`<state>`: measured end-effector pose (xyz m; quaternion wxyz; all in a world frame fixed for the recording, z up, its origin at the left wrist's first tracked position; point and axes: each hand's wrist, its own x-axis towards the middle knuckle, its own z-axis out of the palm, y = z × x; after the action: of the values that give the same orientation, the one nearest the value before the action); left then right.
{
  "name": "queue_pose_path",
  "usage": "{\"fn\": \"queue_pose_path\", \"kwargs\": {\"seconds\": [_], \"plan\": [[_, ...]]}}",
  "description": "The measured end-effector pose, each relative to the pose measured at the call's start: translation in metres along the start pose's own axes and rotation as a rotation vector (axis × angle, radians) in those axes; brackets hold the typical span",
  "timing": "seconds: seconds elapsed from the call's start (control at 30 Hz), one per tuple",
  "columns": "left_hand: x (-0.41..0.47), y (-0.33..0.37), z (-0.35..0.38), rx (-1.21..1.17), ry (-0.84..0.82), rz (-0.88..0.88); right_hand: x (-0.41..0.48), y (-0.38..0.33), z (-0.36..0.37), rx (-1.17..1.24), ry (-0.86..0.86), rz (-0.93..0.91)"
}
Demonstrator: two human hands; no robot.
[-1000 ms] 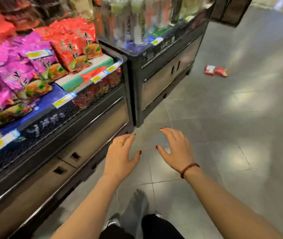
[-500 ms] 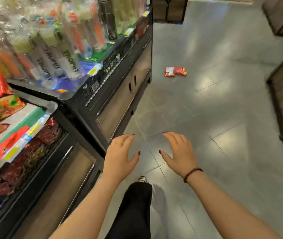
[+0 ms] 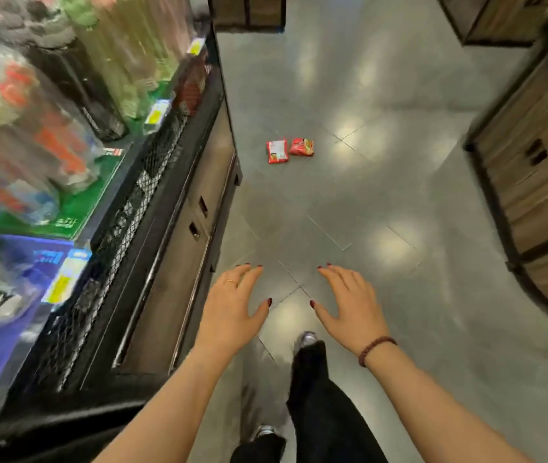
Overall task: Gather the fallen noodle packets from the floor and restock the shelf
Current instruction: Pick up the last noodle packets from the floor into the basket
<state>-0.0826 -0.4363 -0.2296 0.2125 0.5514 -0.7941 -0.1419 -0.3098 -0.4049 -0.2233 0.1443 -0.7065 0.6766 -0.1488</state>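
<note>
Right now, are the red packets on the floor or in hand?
On the floor: the red packets lie flat on the tiles, beyond the empty left hand and right hand.

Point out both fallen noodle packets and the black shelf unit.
noodle packet with white panel [image 3: 277,151]: head view, middle of wrapper
all-red noodle packet [image 3: 302,147]: head view, middle of wrapper
black shelf unit [image 3: 172,279]: head view, lower cabinet front

Bottles [image 3: 48,138] on the left shelf [image 3: 152,195] are blurred beyond reading. The far red packets [image 3: 277,151], perhaps noodles, are too small for their print to show.
</note>
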Motion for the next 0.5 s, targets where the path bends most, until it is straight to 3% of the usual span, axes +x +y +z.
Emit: {"fn": "queue_pose_path", "kwargs": {"seconds": [0.27,0.5], "plan": [[0.199,-0.017,0.039,0.024,-0.039,-0.086,0.201,0.081,-0.019,0.043,0.011,0.019],[0.374,-0.025,0.043,0.062,-0.002,-0.031,0.366,0.135,-0.058,0.065,0.025,0.024]]}}
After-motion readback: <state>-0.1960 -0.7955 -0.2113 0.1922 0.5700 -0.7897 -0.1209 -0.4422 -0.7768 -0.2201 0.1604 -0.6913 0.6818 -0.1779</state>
